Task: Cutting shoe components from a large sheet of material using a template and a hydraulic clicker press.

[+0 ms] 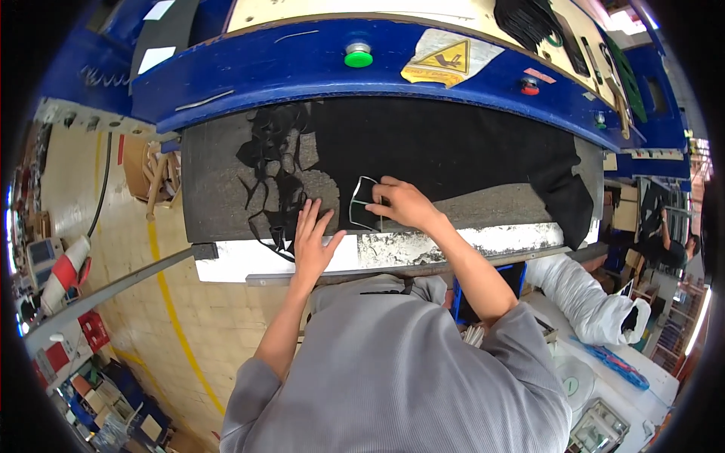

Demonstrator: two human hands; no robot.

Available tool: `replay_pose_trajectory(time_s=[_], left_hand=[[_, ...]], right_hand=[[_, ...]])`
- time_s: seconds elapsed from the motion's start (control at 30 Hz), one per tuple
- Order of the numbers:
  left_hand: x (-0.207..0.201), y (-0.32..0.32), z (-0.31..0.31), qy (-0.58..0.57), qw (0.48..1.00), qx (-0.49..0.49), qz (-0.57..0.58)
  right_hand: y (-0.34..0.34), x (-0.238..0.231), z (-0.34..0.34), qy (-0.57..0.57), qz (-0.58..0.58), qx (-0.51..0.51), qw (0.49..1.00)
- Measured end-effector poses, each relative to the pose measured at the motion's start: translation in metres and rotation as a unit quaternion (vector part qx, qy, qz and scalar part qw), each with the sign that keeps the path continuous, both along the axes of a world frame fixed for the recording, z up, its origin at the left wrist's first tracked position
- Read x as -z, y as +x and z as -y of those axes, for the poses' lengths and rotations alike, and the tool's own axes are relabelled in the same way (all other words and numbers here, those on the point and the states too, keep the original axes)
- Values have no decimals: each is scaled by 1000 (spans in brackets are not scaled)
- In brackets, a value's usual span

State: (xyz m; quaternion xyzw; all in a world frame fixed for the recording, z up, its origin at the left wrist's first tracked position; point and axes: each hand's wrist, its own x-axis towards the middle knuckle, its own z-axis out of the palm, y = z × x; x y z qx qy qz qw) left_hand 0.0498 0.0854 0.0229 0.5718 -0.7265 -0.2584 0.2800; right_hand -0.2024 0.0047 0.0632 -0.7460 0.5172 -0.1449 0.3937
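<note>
A sheet of black fabric (453,147) lies on the grey bed of a blue cutting machine (302,64). My right hand (400,202) presses a metal-rimmed cutting die (362,204) onto the fabric's near edge, fingers closed on its rim. My left hand (313,241) lies flat and spread on the grey bed (219,189), just left of the die. Beside that hand sit tangled black fabric offcuts (276,170) with cut-out holes.
A green button (358,54) and a red button (529,87) sit on the blue machine front, with a yellow warning sticker (447,59) between. A white stuffed bag (585,294) lies at right. Another person (664,241) stands far right. Boxes and a cone (64,268) at left.
</note>
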Motion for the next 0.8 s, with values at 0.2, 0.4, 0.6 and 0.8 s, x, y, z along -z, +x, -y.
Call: replay_pose_trajectory(time_s=[0.2,0.4,0.6,0.8], left_hand=[[19,-14,-2,-21,999,-24,18],[24,-19,-2,-40,998,-40,19],[24,-18,-1,-57,997,-42,12],[24,-20,0,-81,995,-33,46]], right_hand=[[17,10,-24,43,93,36,994],[29,18,-43,74,166,178,967],[20,31,-72,3,82,85,993],[23,27,-79,-126,10,110,986]])
